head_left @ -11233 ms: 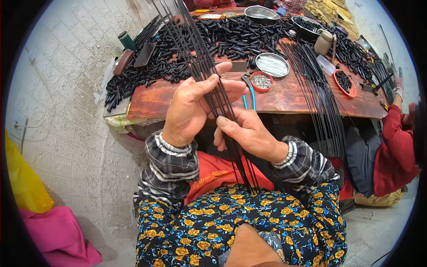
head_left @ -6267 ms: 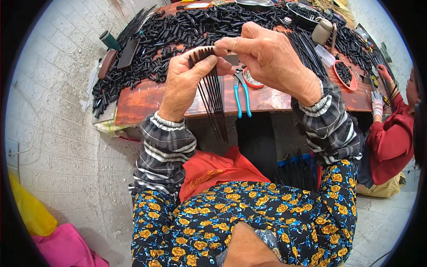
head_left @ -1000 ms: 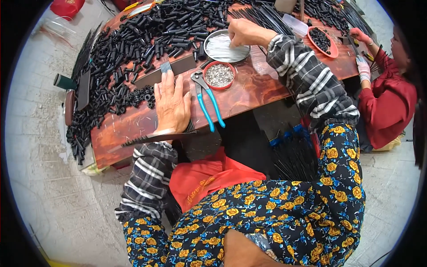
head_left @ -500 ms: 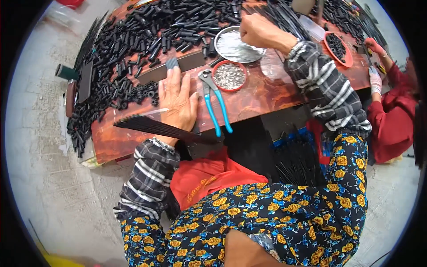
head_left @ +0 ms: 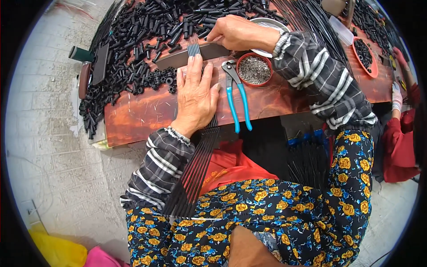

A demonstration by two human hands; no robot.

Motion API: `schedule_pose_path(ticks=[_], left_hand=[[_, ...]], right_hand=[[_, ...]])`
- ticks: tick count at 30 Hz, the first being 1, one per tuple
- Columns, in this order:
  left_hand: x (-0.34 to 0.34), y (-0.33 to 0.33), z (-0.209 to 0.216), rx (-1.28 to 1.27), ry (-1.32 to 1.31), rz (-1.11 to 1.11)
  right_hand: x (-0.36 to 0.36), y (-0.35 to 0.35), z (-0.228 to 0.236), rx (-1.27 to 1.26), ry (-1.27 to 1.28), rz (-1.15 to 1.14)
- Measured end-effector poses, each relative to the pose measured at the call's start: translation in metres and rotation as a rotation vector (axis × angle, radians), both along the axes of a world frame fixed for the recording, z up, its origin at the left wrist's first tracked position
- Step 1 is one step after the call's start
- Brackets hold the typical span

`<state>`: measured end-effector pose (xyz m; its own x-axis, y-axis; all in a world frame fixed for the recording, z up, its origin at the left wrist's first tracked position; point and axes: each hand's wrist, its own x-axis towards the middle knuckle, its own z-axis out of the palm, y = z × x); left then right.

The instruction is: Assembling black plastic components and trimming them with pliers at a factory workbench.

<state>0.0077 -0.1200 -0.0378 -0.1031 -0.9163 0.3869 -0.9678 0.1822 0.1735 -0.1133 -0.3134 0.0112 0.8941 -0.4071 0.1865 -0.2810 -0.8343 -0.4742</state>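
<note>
My left hand (head_left: 194,98) lies flat with fingers stretched over a row of thin black rods (head_left: 193,171) on the near edge of the table. The rods' slim grey tips stick out past my fingertips, and their other ends fan down over my lap. Beyond them, my right hand (head_left: 240,33) is closed in a pinch above the right end of a long dark bar (head_left: 178,58); what it pinches, if anything, is hidden. Teal-handled pliers (head_left: 231,100) rest between the hands, beside a red bowl (head_left: 254,85) of small metal bits. A metal dish (head_left: 262,53) is partly behind my right wrist.
Many black tubular parts (head_left: 142,26) cover the far side of the wooden table (head_left: 147,115). Long black rods (head_left: 307,22) lie at the back right, near an orange-red dish (head_left: 375,71) of small black pieces. A co-worker in a red sleeve (head_left: 398,142) works at far right.
The rods under my left hand have swung from pointing left to trailing down over my lap. My right hand has come left from above the metal dish to the bar. The view has shifted slightly.
</note>
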Motion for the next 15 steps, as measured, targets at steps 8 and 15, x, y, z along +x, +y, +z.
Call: schedule_pose_path(ticks=[8,15], left_hand=[[0.0016,0.0013,-0.0026,-0.003,-0.025,0.023],[-0.0031,-0.0025,-0.0051,-0.001,-0.011,0.015]], right_hand=[[0.0075,-0.0001,-0.0085,-0.038,-0.013,0.018],[0.0039,-0.0057,-0.0111,-0.077,0.035,0.027]])
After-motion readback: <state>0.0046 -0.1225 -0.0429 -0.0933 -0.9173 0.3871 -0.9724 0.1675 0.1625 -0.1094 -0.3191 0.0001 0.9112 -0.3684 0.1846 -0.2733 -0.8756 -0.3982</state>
